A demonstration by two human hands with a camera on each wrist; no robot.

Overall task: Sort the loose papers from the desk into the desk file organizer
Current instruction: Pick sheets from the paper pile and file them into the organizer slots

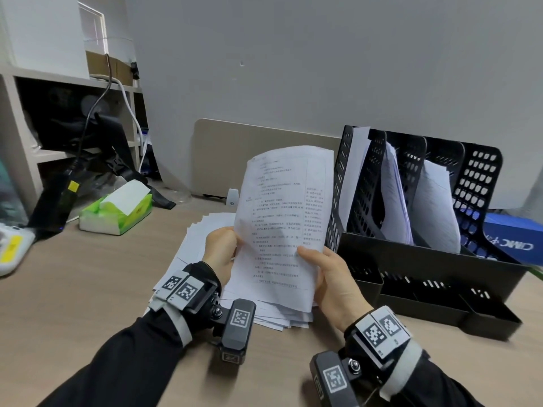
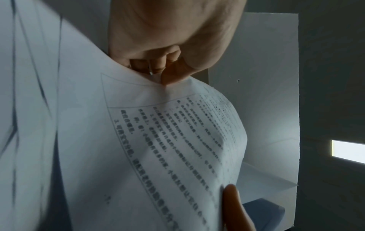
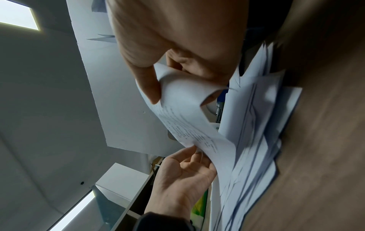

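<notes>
Both hands up over desk (image 1: 88,274), gripping one printed sheet (image 1: 279,218): left hand (image 1: 220,251) pinching left edge, right hand (image 1: 332,283) clasping lower right edge, thumb on front. Sheet upright, slightly curled. Under it, loose paper stack (image 1: 205,236) fanned on desk. Just right, black file organizer (image 1: 426,259), papers standing in three slots. Far left, green tissue pack (image 1: 117,212). Behind organizer, blue box (image 1: 511,239).
</notes>
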